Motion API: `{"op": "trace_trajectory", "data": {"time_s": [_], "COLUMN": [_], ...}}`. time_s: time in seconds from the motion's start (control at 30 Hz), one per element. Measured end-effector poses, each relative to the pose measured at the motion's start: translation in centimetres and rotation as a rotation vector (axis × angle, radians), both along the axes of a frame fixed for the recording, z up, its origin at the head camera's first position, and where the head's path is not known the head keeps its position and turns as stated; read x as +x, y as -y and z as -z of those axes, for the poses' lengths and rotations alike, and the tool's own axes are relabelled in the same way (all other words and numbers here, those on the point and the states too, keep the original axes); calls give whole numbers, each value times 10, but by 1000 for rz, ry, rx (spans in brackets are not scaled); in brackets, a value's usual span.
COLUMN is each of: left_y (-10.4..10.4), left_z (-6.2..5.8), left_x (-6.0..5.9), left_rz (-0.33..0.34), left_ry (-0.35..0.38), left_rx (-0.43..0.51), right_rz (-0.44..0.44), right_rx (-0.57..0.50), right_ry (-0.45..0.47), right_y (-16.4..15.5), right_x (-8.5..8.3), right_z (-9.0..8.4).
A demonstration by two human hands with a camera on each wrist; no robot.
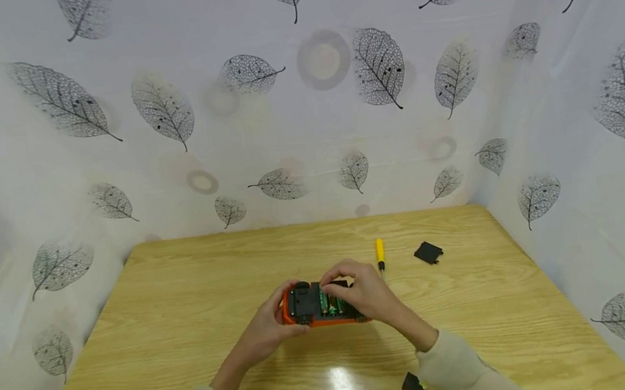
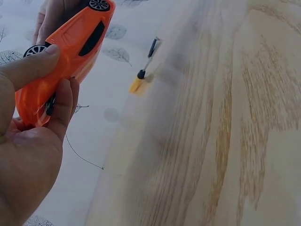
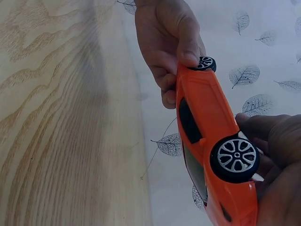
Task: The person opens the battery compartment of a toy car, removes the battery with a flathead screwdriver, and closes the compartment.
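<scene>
Both hands hold the orange toy car (image 1: 319,305) upside down above the desk (image 1: 187,314). The left hand (image 1: 267,330) grips one end, the right hand (image 1: 368,292) the other, fingers curled around it. A screwdriver (image 1: 380,255) lies nearby.

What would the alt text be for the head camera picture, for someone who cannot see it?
Two hands hold an upturned orange toy car above a wooden table, the left hand gripping one end while the right hand fingers its open battery bay. Behind lie a yellow screwdriver and a small black cover.
</scene>
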State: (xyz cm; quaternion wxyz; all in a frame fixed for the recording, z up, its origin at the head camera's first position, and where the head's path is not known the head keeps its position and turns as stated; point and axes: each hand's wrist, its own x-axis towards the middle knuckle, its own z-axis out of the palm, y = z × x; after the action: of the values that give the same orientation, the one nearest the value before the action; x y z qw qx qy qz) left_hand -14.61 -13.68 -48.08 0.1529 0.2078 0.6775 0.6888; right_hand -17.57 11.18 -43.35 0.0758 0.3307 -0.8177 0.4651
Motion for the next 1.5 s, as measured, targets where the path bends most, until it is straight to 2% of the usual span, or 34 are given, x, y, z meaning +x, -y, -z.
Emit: {"op": "trace_trajectory", "data": {"time_s": [0.13,0.3,0.63,0.83,0.97,1.23,1.5], "left_y": [1,1,2,3,4,4,6], "left_z": [-2,-2,0,-1,0,-1,-5], "left_x": [0,0,1,1,0,0,0], "left_rz": [-4,-6,2,-6,-18,-38,-40], "left_ry": [-11,-8,8,7,2,9,23], "left_rx": [-5,0,16,7,-3,-4,4], "right_rz": [-16,-47,-146,-152,-113,41,163], "right_rx": [-4,11,89,72,13,-181,-327], "right_ry": [-18,4,5,26,10,-23,-62], "right_y": [1,1,-2,-1,-1,-10,-31], "right_x": [1,2,2,4,7,11,7], "right_z": [-1,-4,-11,-11,-13,-25,-34]}}
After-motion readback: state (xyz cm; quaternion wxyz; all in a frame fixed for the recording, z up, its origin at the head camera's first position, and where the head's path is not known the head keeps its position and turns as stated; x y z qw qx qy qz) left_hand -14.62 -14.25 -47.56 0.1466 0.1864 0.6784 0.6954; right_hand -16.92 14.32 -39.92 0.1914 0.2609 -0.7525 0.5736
